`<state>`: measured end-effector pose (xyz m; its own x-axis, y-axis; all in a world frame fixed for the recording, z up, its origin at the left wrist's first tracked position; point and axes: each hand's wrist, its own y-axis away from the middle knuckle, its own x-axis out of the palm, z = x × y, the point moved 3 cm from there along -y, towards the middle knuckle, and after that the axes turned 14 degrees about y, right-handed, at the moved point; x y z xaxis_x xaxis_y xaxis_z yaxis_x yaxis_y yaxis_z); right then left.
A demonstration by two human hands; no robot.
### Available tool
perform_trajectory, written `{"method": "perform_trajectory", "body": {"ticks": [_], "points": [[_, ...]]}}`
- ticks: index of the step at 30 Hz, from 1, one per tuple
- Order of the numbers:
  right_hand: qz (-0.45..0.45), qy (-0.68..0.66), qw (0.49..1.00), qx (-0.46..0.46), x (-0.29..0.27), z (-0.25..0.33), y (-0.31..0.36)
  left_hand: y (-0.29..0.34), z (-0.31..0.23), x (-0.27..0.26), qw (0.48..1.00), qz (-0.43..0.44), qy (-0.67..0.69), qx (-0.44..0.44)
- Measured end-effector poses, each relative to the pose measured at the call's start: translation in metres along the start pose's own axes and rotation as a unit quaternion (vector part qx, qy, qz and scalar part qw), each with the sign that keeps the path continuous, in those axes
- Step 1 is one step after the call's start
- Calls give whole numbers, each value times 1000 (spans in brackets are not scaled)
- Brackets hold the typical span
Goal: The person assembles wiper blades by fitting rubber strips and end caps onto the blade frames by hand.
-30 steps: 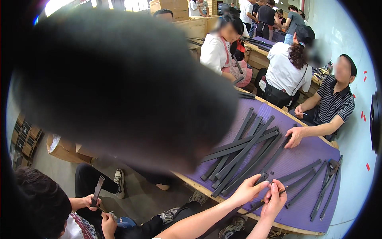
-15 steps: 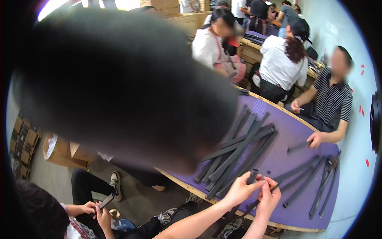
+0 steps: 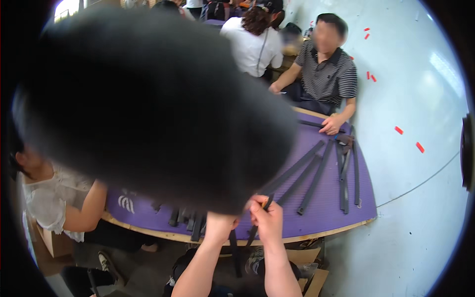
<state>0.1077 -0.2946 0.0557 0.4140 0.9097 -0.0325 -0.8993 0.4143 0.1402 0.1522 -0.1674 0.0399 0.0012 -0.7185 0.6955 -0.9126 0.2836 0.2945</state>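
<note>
My left hand (image 3: 221, 225) is at the table's near edge, its fingers mostly hidden behind a large blurred dark shape. Below its curled fingers a black strip (image 3: 236, 255) hangs past the edge, seemingly held there. Close beside it, my right hand (image 3: 267, 220) is closed around another flat black strip (image 3: 252, 235), which slants down between the hands. A small orange spot shows at the right fingertips, too small to name. Beyond my right hand, several loose black strips (image 3: 315, 180) lie on the purple tabletop (image 3: 341, 218).
The dark shape (image 3: 148, 109) blocks the left and middle of the view. Across the table a co-worker in a striped shirt (image 3: 324, 74) rests a hand by a strip. Another person (image 3: 62, 208) sits at left. A pale wall (image 3: 415, 198) stands at right; cardboard (image 3: 314, 282) lies below.
The view has swung to the right, so the wall fills more of it. My hands now appear lower and further left, the left one partly covered. The co-worker's strip has been lowered to the table.
</note>
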Motion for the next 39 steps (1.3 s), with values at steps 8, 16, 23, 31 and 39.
{"method": "perform_trajectory", "body": {"ticks": [8,16,23,31,39], "points": [[70,-131,988,37,-7,-5,-4,-7,5,-8,999,11,30,-9],[147,-208,967,22,-7,6,0,-10,6,-9,1000,-9,-8,15],[87,26,994,-55,-14,14,2,-4,-1,2,998,-26,-28,40],[114,-81,989,-45,-26,-7,-1,-8,3,6,995,-27,-16,98],[85,-38,995,-33,-19,-4,0,-8,0,4,997,3,0,71]]}}
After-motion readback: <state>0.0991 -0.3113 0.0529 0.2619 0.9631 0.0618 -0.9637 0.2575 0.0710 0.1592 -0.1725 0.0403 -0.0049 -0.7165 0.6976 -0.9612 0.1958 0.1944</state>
